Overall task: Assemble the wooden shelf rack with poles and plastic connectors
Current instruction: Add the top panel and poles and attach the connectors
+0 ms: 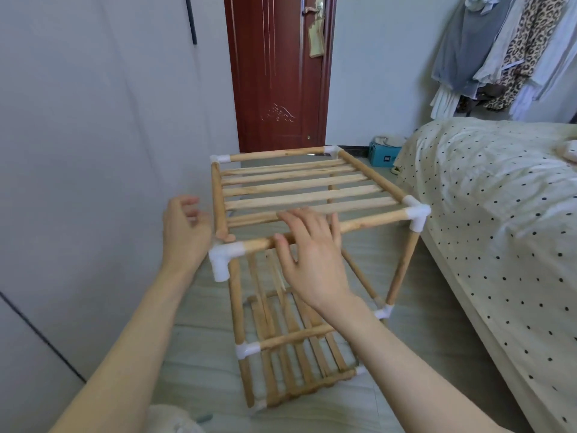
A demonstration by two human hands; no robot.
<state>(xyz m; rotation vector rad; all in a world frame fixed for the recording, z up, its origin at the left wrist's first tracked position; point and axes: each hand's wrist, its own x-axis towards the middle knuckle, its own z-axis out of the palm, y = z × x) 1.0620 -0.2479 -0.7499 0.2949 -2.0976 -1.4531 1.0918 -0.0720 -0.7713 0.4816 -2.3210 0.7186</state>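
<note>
Standing on the floor (390, 254) between the wall and the bed (487, 214), the rack (299, 195) is looking nearly finished: the top shelf of slats is sitting in its frame, a lower shelf (299, 364) is showing beneath it, and upright poles are joining the two through white plastic connectors. What is left, as far as I can judge, is the near left corner, where the side pole (218, 201) is ending just short of the corner connector (225, 257) rather than sitting inside it.

The person's right hand (309, 254) is reaching forward, palm down, fingers relaxed and draped over the front pole (371, 221), steadying it without clamping. The left hand (184, 232) is hovering just beside that loose corner, fingers loosely curled and holding nothing, touching no part of the frame.
</note>
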